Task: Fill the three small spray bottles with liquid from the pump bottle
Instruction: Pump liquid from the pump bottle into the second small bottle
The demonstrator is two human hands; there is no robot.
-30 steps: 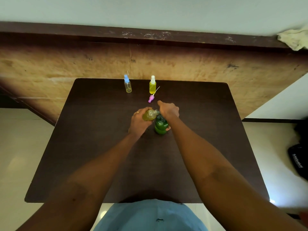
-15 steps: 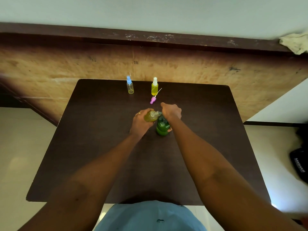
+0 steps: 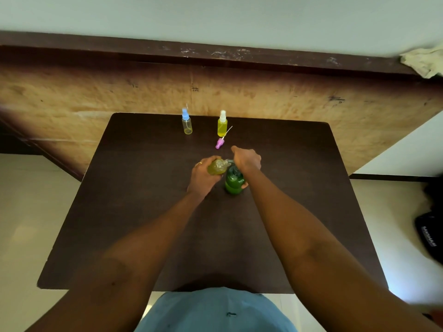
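Observation:
A green pump bottle (image 3: 233,182) stands upright near the middle of the dark table (image 3: 143,200). My right hand (image 3: 247,160) covers its pump head, the thumb against the bottle's side. My left hand (image 3: 203,176) grips an uncapped small bottle (image 3: 217,167) holding yellowish liquid, tilted with its open neck at the pump spout. A pink spray cap (image 3: 219,143) with its thin tube lies just behind. At the table's far edge stand a blue-capped spray bottle (image 3: 186,122), partly filled, and a white-capped spray bottle (image 3: 222,124) full of yellow liquid.
A worn wooden panel (image 3: 263,97) rises right behind the table's far edge. A crumpled cloth (image 3: 424,62) sits on the ledge at the top right. A dark bag (image 3: 429,238) lies on the floor to the right.
Both hands keep their hold on the small bottle and the pump bottle. Only the camera view has shifted slightly.

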